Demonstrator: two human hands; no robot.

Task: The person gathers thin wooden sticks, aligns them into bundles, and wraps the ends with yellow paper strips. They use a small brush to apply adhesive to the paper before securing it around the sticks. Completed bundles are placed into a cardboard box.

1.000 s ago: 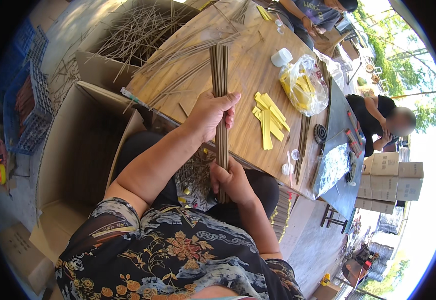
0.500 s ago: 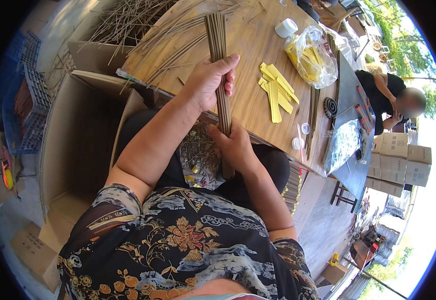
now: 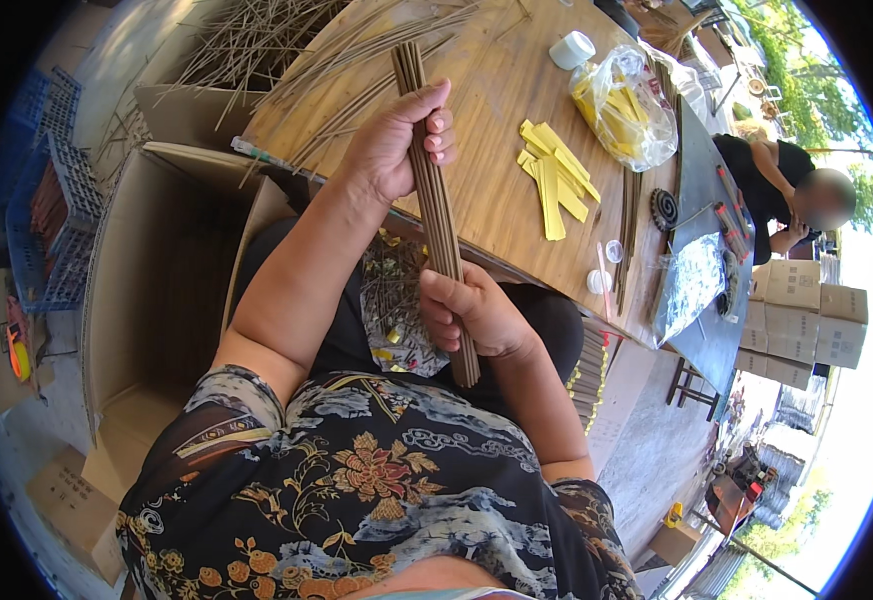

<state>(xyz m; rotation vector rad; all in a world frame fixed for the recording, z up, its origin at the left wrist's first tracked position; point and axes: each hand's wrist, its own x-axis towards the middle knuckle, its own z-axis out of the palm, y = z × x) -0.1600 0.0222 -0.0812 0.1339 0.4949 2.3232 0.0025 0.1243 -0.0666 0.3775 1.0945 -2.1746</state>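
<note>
A bundle of thin brown incense-like sticks (image 3: 440, 215) runs lengthwise between my hands, slightly tilted, over the table's near edge and my lap. My left hand (image 3: 397, 145) is wrapped round its upper part, with the thumb across the front. Lower down, my right hand (image 3: 482, 312) closes round the bundle, its thumb and fingers on the sticks. The bundle's lower end sticks out below the right hand, and its upper end rises past the left. Flat yellow paper strips (image 3: 554, 180) lie on the wooden table (image 3: 492, 130) to the right of the bundle.
Loose sticks (image 3: 357, 60) are strewn over the table's far left. A plastic bag of yellow strips (image 3: 625, 110), a white jar (image 3: 572, 50) and a black coil (image 3: 664, 209) are at the right. An open cardboard box (image 3: 107, 290) stands left. Another person (image 3: 782, 190) is at far right.
Both hands still hold the bundle. Its top has shifted left and down, and its lower end has come nearer to me. My left hand moved up and left; the right fingers now show in front.
</note>
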